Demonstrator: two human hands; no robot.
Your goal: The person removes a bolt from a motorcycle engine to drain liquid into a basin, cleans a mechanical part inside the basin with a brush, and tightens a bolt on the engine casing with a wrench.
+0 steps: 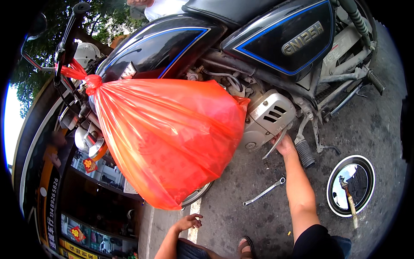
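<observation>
A black motorcycle (267,47) with blue trim stands across the view. My right hand (284,146) reaches under its grey engine cover (269,110), beside the bent metal foot lever (274,146). The fingers there are largely hidden by the lever and the engine, so I cannot see what they touch. My left hand (188,222) hovers in the lower middle below the bag, fingers loosely bent and apart, holding nothing. On the ground between my hands lies a ring-ended wrench (264,191). A big red plastic bag (168,134) hangs knotted from the handlebar, hiding part of the engine and front wheel.
At the right, a round white-rimmed basin (330,196) holds dark, reflecting liquid, with a wooden-handled brush (351,205) leaning in it. A rubber footpeg (305,153) sticks out near my right forearm. Another person (164,9) is behind the motorcycle. A shopfront (95,207) stands at the left.
</observation>
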